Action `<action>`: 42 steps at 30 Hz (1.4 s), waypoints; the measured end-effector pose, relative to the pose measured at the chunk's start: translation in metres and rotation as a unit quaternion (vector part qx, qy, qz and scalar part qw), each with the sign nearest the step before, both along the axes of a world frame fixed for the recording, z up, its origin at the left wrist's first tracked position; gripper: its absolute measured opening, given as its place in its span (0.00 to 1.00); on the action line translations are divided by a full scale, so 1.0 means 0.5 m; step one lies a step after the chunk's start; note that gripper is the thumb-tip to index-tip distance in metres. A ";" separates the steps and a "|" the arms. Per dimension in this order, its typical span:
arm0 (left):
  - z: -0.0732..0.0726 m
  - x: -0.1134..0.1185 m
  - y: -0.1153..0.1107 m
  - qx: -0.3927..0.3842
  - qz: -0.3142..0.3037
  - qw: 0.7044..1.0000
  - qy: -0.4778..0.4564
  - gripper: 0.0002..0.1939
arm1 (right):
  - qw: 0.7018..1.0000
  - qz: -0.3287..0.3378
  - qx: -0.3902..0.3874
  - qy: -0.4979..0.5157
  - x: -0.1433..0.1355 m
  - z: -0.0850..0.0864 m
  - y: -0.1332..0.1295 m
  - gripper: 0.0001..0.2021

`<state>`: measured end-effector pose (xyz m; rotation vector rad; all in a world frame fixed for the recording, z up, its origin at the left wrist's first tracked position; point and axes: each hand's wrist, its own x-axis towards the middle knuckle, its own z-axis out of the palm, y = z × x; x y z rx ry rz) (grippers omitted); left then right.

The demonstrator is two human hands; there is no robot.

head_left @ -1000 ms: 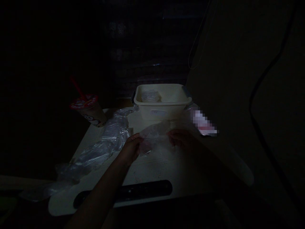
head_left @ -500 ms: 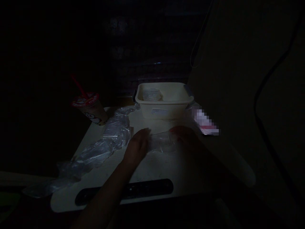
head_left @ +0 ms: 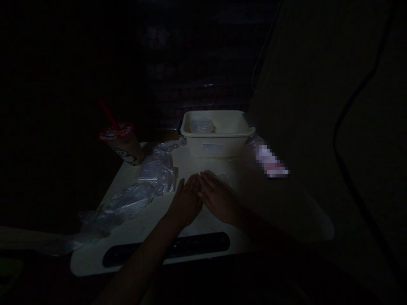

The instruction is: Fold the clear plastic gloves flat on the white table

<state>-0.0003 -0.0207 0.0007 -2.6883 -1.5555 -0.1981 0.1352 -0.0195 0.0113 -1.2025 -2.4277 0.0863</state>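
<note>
In the dim head view, my left hand (head_left: 186,201) and my right hand (head_left: 220,200) lie flat on the white table (head_left: 151,226), fingers stretched out and fingertips meeting. A clear plastic bag (head_left: 225,179) shows just beyond my right fingers; most of it is hidden under the hands. Neither hand grips anything that I can see. Left of my left hand, a trail of crumpled clear plastic bags (head_left: 155,171) runs down over the table's left edge. Ahead of the hands is a cream plastic tub (head_left: 219,146), with a clear plastic bundle (head_left: 202,125) inside at its left.
A drink cup (head_left: 129,149) with a red straw and printed lid stands at the table's back left. A blurred-out pinkish packet (head_left: 271,162) lies at the right of the tub. Along the front edge runs a black slot (head_left: 200,245). A dark cable (head_left: 338,127) hangs at right.
Both hands were apart with the plastic bag stretched between them. My right hand has moved left to meet my left hand, and both now rest flat, the bag mostly covered.
</note>
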 end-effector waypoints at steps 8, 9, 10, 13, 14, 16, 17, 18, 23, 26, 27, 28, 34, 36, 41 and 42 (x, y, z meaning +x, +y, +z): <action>-0.006 -0.009 -0.003 -0.001 -0.008 1.000 0.025 0.25 | 0.996 -0.013 -0.018 -0.090 0.007 -0.025 -0.004 0.28; -0.006 -0.009 -0.003 0.001 -0.009 1.000 0.027 0.25 | 0.995 -0.019 -0.014 -0.095 0.009 -0.025 -0.005 0.28; -0.006 -0.009 -0.003 0.004 -0.011 0.999 0.030 0.25 | 0.995 -0.026 -0.009 -0.099 0.010 -0.026 -0.006 0.28; -0.004 -0.010 -0.004 0.012 -0.011 0.999 0.037 0.26 | 0.993 -0.046 0.001 -0.110 0.014 -0.028 -0.008 0.28; -0.003 -0.009 -0.005 0.014 -0.010 0.999 0.038 0.26 | 0.992 -0.053 0.002 -0.113 0.016 -0.029 -0.008 0.29; -0.001 -0.007 -0.005 0.017 -0.007 0.999 0.038 0.25 | 0.991 -0.066 0.001 -0.117 0.023 -0.029 -0.008 0.29; 0.000 -0.006 -0.006 0.018 -0.005 0.999 0.037 0.25 | 0.990 -0.072 0.000 -0.118 0.026 -0.029 -0.008 0.29; 0.002 -0.004 -0.006 0.020 -0.003 0.999 0.036 0.24 | 0.990 -0.076 0.000 -0.119 0.031 -0.029 -0.007 0.29; 0.003 0.000 -0.006 0.028 0.004 0.999 0.036 0.24 | 0.988 -0.095 0.001 -0.120 0.052 -0.030 -0.004 0.29; 0.002 -0.001 -0.007 0.032 0.002 0.999 0.036 0.24 | 0.988 -0.105 0.006 -0.116 0.062 -0.035 -0.002 0.29; 0.001 -0.001 -0.007 0.034 0.002 0.999 0.035 0.24 | 0.987 -0.107 0.008 -0.115 0.065 -0.037 -0.001 0.29; 0.001 -0.001 -0.007 0.035 0.002 0.999 0.034 0.24 | 0.987 -0.112 0.009 -0.114 0.067 -0.038 -0.001 0.29; 0.003 0.000 -0.008 0.029 0.003 0.999 0.036 0.24 | 0.982 -0.147 0.010 -0.118 0.085 -0.041 0.003 0.28; 0.001 0.000 -0.007 0.031 0.002 0.999 0.034 0.24 | 0.981 -0.158 0.016 -0.116 0.091 -0.043 0.004 0.27; -0.003 -0.003 -0.005 0.029 0.002 0.999 0.025 0.24 | 0.977 -0.173 0.022 -0.124 0.117 -0.036 0.006 0.23; -0.003 -0.003 -0.005 0.028 0.001 0.999 0.022 0.24 | 0.979 -0.155 0.013 -0.129 0.126 -0.032 0.009 0.20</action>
